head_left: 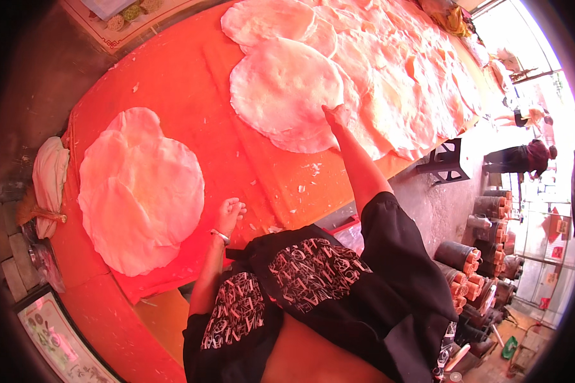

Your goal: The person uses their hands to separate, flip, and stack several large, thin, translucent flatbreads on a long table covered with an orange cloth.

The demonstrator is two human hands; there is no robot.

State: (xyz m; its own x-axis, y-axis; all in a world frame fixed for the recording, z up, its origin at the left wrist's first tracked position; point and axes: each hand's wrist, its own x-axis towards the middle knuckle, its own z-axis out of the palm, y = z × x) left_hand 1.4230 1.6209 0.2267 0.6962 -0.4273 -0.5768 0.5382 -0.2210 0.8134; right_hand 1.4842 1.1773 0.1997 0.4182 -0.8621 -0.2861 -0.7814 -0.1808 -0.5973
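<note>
Touching a thin, matte, roundish sheet (286, 84): right fingers (329, 112).

A red-orange cover spreads over the table (236, 182), where the right hand (337, 117) has its fingertips at the edge of a large pale round sheet (281, 83), which overlaps a broad spread of thin sheets (402, 76). The left hand (230, 214), loosely curled, with a bracelet (220, 237) at the wrist, is near a separate pile of sheets (140, 191). To the right are a dark stool (446, 161), stacked dark cylinders with orange-brown ends (457, 256) and, farther off, a person in dark clothes (517, 158).
</note>
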